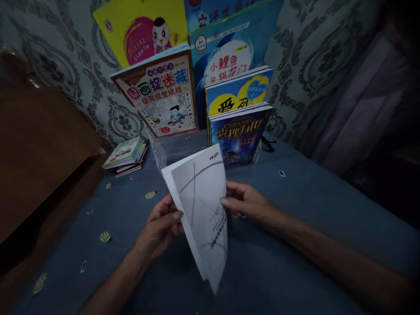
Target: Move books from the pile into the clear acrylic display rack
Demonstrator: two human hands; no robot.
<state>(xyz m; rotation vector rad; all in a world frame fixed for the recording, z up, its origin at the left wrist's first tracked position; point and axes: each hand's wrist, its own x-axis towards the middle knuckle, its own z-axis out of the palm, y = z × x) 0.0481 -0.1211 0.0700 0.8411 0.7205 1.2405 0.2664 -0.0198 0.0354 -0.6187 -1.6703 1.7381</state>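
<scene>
A thin white booklet [200, 197] with grey curved lines and some dark print is held up over the blue cloth, tilted to the left. My left hand [164, 225] grips its left edge, thumb on the near face and fingers behind. On the opposite side, my right hand [244, 199] pinches the right edge between thumb and fingers, and the paper bows there. Just behind the booklet, a dark blue book [239, 135] and a blue-and-yellow book [238, 94] stand upright in a clear holder. Left of them leans a brown-bordered picture book [162, 94].
Taller books, one yellow [131, 28] and one teal [229, 43], stand at the back against patterned wallpaper. A small stack of books [124, 155] lies at the left. The blue cloth [295, 245] covers the surface. A brown wooden panel [42, 148] rises at far left.
</scene>
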